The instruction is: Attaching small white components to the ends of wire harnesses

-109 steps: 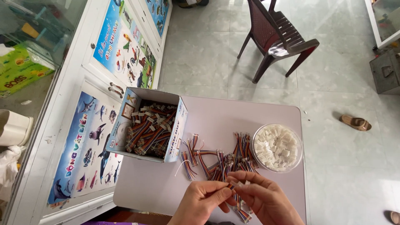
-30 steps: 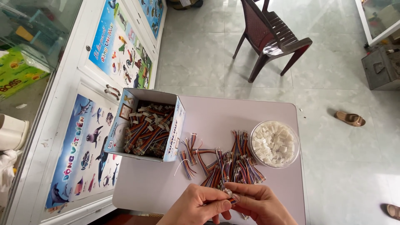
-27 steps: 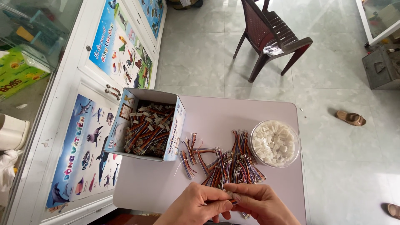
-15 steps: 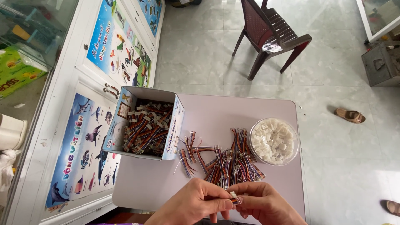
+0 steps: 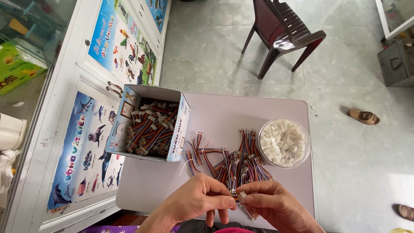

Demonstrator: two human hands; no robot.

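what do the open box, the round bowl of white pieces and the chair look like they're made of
Box: printed cardboard, going by its thin folded flaps. Bowl: probably clear plastic, since the table shows through its rim. Chair: likely moulded plastic, dark brown, slatted, with a glossy highlight.

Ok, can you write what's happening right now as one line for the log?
left hand: pinching wire piece | right hand: holding white connector | table: wire pile, bowl of white connectors, box of finished wires

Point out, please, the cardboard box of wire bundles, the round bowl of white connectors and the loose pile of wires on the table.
cardboard box (image 5: 178, 129), head view, on its right wall.
round bowl (image 5: 263, 155), head view, on its left rim.
loose pile of wires (image 5: 235, 160), head view, on the pile's middle.
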